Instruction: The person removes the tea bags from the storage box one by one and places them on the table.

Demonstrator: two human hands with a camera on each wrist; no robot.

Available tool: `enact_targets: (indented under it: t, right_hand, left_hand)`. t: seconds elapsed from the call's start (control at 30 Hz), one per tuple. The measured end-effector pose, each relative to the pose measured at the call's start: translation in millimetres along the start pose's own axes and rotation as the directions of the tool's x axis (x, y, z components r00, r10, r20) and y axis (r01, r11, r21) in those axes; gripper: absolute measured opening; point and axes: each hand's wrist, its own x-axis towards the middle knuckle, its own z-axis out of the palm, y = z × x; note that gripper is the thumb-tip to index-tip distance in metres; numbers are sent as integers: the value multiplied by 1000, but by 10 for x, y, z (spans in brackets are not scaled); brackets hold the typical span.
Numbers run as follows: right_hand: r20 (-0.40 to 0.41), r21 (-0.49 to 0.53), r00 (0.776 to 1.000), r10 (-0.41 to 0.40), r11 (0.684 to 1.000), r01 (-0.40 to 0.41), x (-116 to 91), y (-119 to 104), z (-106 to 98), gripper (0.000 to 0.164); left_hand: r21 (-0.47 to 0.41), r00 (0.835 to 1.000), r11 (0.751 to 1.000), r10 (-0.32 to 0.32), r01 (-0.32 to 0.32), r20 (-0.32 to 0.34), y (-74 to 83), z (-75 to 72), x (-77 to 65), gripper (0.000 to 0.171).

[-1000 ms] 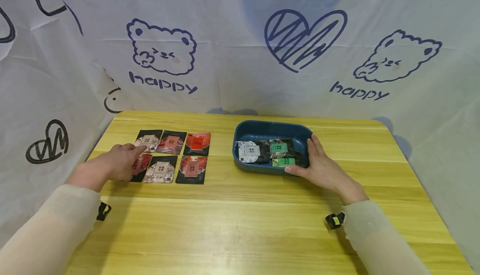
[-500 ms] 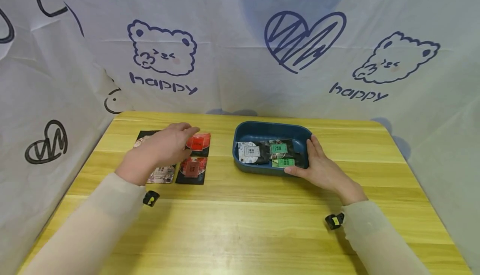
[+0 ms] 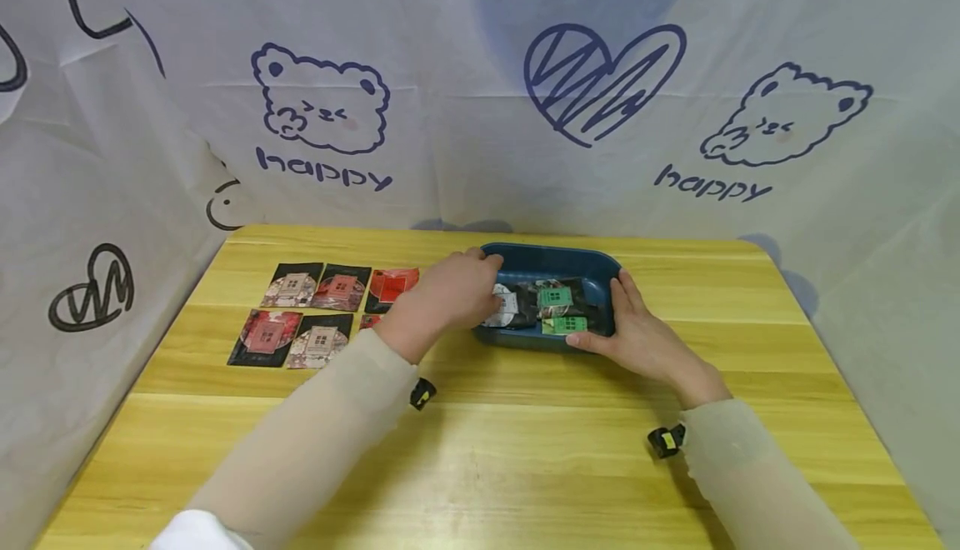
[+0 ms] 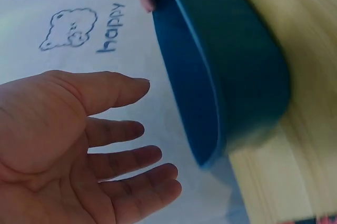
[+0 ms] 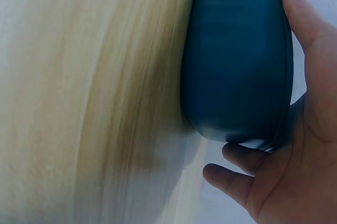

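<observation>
A dark blue plastic bin (image 3: 551, 259) stands right of the table's middle, holding a white-and-black sachet (image 3: 507, 307) and sachets with green labels (image 3: 557, 297). My right hand (image 3: 651, 340) holds its right end, thumb on the front rim and fingers around the side. Over the bin's left end is my left hand (image 3: 459, 290); in the left wrist view the left hand (image 4: 68, 150) has spread fingers and nothing in it, apart from the bin (image 4: 247, 61). Flat sachets with red and pink labels lie in two rows at left, such as a pink-labelled sachet (image 3: 268, 335). My left arm partly hides the rightmost ones.
The wooden table (image 3: 525, 450) carries everything. A white cloth (image 3: 450, 133) with drawn bears and hearts hangs behind it and along the left side. A small black device (image 3: 666, 442) sits at my right wrist, another black device (image 3: 422, 392) at the left.
My left hand has moved right from the leftmost sachets, across the rows, to the bin's left end. The sachets still lie in two rows. My right hand stays on the bin.
</observation>
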Motion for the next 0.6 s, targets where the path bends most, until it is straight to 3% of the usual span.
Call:
enact_targets:
  t: [0.23, 0.43, 0.6]
  right_hand:
    - [-2, 2, 1000, -1, 1000, 1, -13, -1, -7, 134]
    - [2, 7, 1000, -4, 1000, 4, -5, 0, -12, 134]
    - [3, 2, 1000, 1, 1000, -1, -1, 4, -6, 134]
  left_hand:
    - [33, 996, 999, -26, 24, 81, 211, 152, 238, 56]
    - [38, 983, 997, -67, 61, 171, 294, 281, 421, 31]
    - [62, 971, 993, -110, 99, 212, 331, 352, 506, 27]
